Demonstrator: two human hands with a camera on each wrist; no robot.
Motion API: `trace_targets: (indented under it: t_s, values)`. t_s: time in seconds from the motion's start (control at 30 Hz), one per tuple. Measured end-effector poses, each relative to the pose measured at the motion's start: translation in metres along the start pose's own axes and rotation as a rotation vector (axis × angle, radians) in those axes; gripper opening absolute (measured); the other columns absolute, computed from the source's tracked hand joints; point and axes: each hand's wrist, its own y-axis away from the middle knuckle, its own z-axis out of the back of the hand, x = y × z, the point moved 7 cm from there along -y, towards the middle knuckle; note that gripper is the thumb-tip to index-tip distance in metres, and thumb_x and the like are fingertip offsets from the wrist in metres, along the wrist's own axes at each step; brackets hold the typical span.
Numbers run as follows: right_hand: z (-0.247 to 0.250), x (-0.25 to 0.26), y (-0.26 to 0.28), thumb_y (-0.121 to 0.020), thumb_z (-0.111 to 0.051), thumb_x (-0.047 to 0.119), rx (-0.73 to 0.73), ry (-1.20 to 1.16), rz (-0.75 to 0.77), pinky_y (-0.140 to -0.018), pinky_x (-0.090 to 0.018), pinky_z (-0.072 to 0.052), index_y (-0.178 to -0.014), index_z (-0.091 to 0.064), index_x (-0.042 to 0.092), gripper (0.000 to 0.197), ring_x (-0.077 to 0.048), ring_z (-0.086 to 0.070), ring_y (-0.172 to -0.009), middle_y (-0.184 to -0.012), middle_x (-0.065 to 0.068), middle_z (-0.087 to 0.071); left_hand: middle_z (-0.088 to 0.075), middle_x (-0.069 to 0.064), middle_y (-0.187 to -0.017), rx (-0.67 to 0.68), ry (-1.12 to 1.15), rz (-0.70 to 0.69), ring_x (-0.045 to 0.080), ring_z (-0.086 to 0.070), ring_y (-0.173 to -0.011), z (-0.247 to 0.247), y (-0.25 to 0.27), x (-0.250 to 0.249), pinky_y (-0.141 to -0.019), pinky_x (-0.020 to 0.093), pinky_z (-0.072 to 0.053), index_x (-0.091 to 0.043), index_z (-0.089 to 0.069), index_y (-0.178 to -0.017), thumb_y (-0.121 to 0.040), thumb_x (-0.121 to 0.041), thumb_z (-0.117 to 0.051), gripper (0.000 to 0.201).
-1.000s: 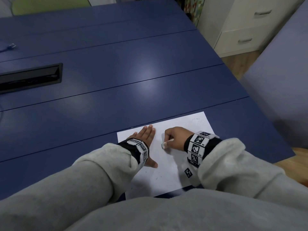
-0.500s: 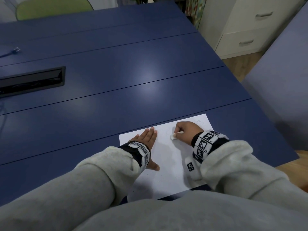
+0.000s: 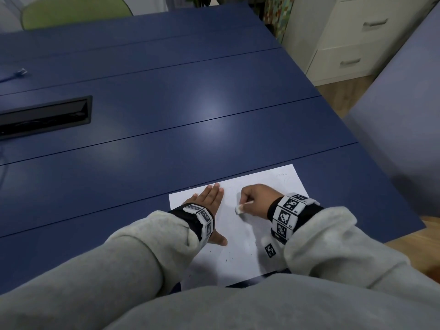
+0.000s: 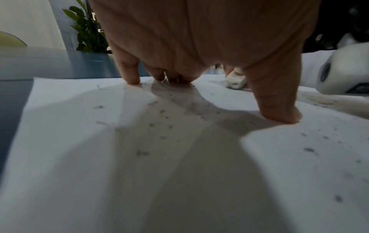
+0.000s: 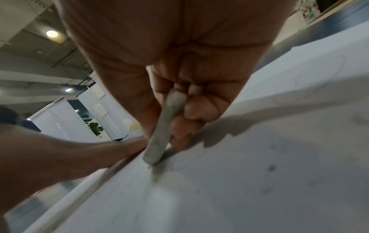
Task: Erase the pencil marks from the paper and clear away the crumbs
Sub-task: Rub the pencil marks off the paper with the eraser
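Observation:
A white sheet of paper [image 3: 238,241] lies on the blue table [image 3: 166,115] near its front edge. My left hand [image 3: 209,201] presses flat on the sheet's left part, fingers straight. My right hand [image 3: 257,201] grips a white eraser [image 3: 238,209] whose tip touches the paper's middle. Dark eraser crumbs [image 4: 165,116] are scattered over the sheet; several lie near the front edge [image 3: 228,258]. Faint pencil marks [image 3: 281,174] show at the far right corner. In the right wrist view the eraser [image 5: 161,132] stands slanted, its end on the paper [image 5: 259,173], beside a faint curved line.
A black cable tray [image 3: 45,116] is sunk into the table at the left, with a cable end [image 3: 21,72] behind it. White drawers [image 3: 352,36] stand beyond the table's right edge. A green chair [image 3: 73,10] sits at the far side.
The right hand rubbed the eraser away across the paper and has drawn it back toward me and left. The left hand stays pressed on the sheet.

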Motion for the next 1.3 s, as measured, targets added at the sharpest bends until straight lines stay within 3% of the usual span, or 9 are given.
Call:
trace_targets:
  t_s: [0.07, 0.2, 0.4, 0.6, 0.8, 0.9, 1.03, 1.17, 1.3]
  values:
    - [0.003, -0.005, 0.002, -0.078, -0.072, 0.025, 0.009, 0.016, -0.009, -0.064, -0.021, -0.042, -0.067, -0.057, 0.022, 0.019, -0.008, -0.054, -0.068, -0.069, 0.013, -0.057, 0.03, -0.001, -0.156, 0.005, 0.002, 0.0, 0.015, 0.022, -0.145, -0.001, 0.0, 0.0, -0.117, 0.036, 0.005, -0.016, 0.024, -0.148, -0.07, -0.072, -0.063, 0.13]
    - [0.027, -0.024, 0.004, -0.081, -0.068, 0.021, -0.174, -0.087, -0.084, -0.063, -0.014, -0.039, -0.071, -0.057, 0.017, 0.015, -0.01, -0.055, -0.075, -0.071, 0.016, -0.056, 0.029, -0.001, -0.156, -0.004, 0.01, -0.006, 0.014, 0.022, -0.145, -0.001, 0.0, 0.0, -0.117, 0.036, 0.005, -0.017, 0.024, -0.148, -0.07, -0.072, -0.063, 0.13]
    - [-0.004, -0.009, 0.02, -0.08, -0.07, 0.029, 0.072, 0.054, -0.016, -0.067, -0.02, -0.041, -0.071, -0.057, 0.023, 0.016, -0.007, -0.055, -0.078, -0.08, 0.012, -0.061, 0.03, 0.0, -0.156, 0.018, -0.004, 0.003, 0.016, 0.023, -0.145, -0.001, -0.001, 0.0, -0.117, 0.037, 0.005, -0.016, 0.025, -0.148, -0.07, -0.073, -0.063, 0.13]
    - [0.021, -0.018, 0.017, -0.084, -0.063, 0.024, -0.129, -0.002, -0.086, -0.062, -0.02, -0.039, -0.075, -0.056, 0.019, 0.012, -0.013, -0.053, -0.077, -0.078, 0.008, -0.058, 0.031, 0.0, -0.155, 0.026, -0.011, 0.0, 0.016, 0.022, -0.145, 0.0, 0.001, 0.0, -0.117, 0.037, 0.004, -0.016, 0.025, -0.148, -0.072, -0.072, -0.062, 0.129]
    - [0.0, -0.012, 0.023, -0.081, -0.07, 0.028, 0.073, 0.047, -0.048, -0.063, -0.019, -0.039, -0.07, -0.056, 0.024, 0.018, -0.007, -0.054, -0.075, -0.079, 0.012, -0.059, 0.032, 0.0, -0.155, 0.046, -0.022, 0.006, 0.017, 0.023, -0.144, 0.0, 0.0, -0.001, -0.117, 0.037, 0.004, -0.016, 0.026, -0.147, -0.072, -0.073, -0.061, 0.129]
    - [0.011, -0.018, 0.026, -0.083, -0.067, 0.026, -0.027, -0.036, -0.081, -0.06, -0.018, -0.036, -0.071, -0.055, 0.023, 0.018, -0.005, -0.052, -0.072, -0.074, 0.015, -0.055, 0.032, 0.0, -0.155, 0.042, -0.018, 0.004, 0.016, 0.023, -0.144, 0.001, 0.002, -0.001, -0.117, 0.037, 0.004, -0.016, 0.026, -0.147, -0.073, -0.073, -0.061, 0.128]
    - [0.03, -0.039, 0.04, -0.087, -0.061, 0.021, -0.248, -0.169, -0.172, -0.064, -0.016, -0.038, -0.08, -0.056, 0.025, 0.009, -0.01, -0.055, -0.081, -0.083, 0.014, -0.057, 0.031, -0.001, -0.155, 0.027, -0.001, -0.002, 0.016, 0.022, -0.145, 0.003, 0.003, -0.002, -0.118, 0.037, 0.003, -0.016, 0.025, -0.148, -0.073, -0.071, -0.063, 0.128]
    - [0.031, -0.053, 0.053, -0.09, -0.053, 0.015, -0.23, -0.064, -0.216, -0.063, -0.015, -0.036, -0.105, -0.062, 0.023, 0.019, -0.01, -0.054, -0.088, -0.098, 0.008, -0.06, 0.025, 0.0, -0.158, 0.026, 0.003, 0.018, 0.016, 0.017, -0.146, 0.007, 0.0, -0.003, -0.118, 0.038, 0.002, -0.015, 0.019, -0.15, -0.073, -0.064, -0.067, 0.125]
    - [0.031, -0.055, 0.057, -0.092, -0.055, 0.024, -0.223, -0.036, -0.234, -0.07, -0.02, -0.038, -0.103, -0.065, 0.025, 0.015, -0.011, -0.055, -0.089, -0.102, 0.008, -0.063, 0.017, 0.003, -0.16, -0.055, -0.05, 0.004, 0.02, 0.011, -0.148, 0.027, -0.004, -0.013, -0.119, 0.041, 0.001, -0.012, 0.007, -0.153, -0.076, -0.061, -0.064, 0.116]
